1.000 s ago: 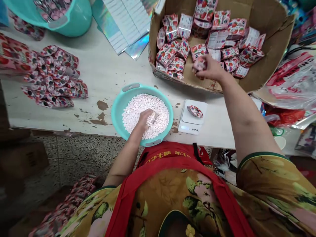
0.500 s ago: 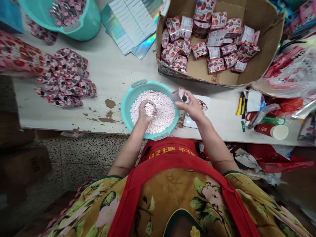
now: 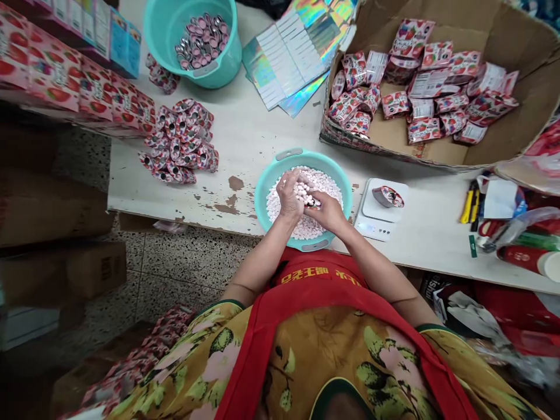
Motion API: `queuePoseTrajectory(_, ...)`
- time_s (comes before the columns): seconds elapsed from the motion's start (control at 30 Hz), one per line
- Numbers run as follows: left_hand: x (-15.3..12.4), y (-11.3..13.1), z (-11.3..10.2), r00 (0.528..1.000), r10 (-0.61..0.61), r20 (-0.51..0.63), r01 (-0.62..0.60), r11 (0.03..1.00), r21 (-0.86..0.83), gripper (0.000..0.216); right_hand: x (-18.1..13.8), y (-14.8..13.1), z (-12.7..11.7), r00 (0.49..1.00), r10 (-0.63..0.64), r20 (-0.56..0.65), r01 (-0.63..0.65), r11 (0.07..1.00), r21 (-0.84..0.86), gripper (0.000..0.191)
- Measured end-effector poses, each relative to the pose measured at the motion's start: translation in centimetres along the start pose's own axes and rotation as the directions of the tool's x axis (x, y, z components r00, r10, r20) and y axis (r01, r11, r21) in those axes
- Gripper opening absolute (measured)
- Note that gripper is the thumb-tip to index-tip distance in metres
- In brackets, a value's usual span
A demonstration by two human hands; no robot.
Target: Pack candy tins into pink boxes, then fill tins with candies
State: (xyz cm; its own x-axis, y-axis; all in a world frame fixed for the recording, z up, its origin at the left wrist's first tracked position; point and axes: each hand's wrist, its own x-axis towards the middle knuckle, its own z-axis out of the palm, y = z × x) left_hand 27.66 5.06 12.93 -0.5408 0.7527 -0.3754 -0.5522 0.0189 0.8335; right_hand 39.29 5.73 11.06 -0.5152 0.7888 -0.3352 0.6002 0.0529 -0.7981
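Note:
Over the turquoise basin my two hands meet. A handful of small pale pink candies sits in my left hand, its fingers curled around them. My right hand grips a small strawberry-printed container, mostly covered by candies and fingers. The candies lie right at the container's dark opening; whether any are inside I cannot tell. More loose candies fill the basin below. Right of it, a similar strawberry-printed container rests on a white digital scale.
Strawberry-printed containers are clustered at left, beside stacked printed boxes. A turquoise bucket holds pinkish metallic pieces. Printed sheets lie at the back. A cardboard box holds several strawberry packs. Yellow cutters lie at right.
My right hand has brought the container leftward from near the scale to my left hand. My left hand has lifted candies from the basin. The view has shifted left.

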Motion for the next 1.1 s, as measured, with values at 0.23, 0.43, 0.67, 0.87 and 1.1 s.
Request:
queuePoseTrajectory(0.23, 0.5, -0.6, -0.1, 1.000, 0.014, -0.020, -0.013, 0.999, 0.033, 0.044, 0.3, -0.7, -0.3, 0.998, 0.059, -0.016, -0.061, 0.987, -0.148, 0.038)
queuePoseTrajectory(0.43, 0.6, -0.9, 0.3, 0.999, 0.010, -0.049, -0.008, 0.998, 0.058, 0.051, 0.2, -1.1, -0.5, 0.996, 0.088, -0.021, -0.090, 0.973, -0.215, 0.035)
queuePoseTrajectory(0.67, 0.5, -1.6, 0.6, 0.998, 0.021, -0.056, -0.018, 0.999, 0.049, 0.052, -0.1, -1.1, -0.8, 0.995, 0.101, -0.022, -0.103, 0.974, -0.204, 0.038)
queuePoseTrajectory(0.87, 0.3, -1.7, 0.9, 0.997, -0.003, -0.082, 0.006, 0.999, 0.041, 0.054, -0.4, -1.2, -1.1, 0.993, 0.109, -0.041, -0.115, 0.968, -0.223, 0.045)
queuePoseTrajectory(1.1, -0.2, -1.4, 1.4, 1.000, -0.008, -0.030, 0.009, 0.999, 0.042, 0.055, -0.6, -1.1, -1.3, 0.995, 0.094, -0.037, -0.100, 0.969, -0.226, 0.033)
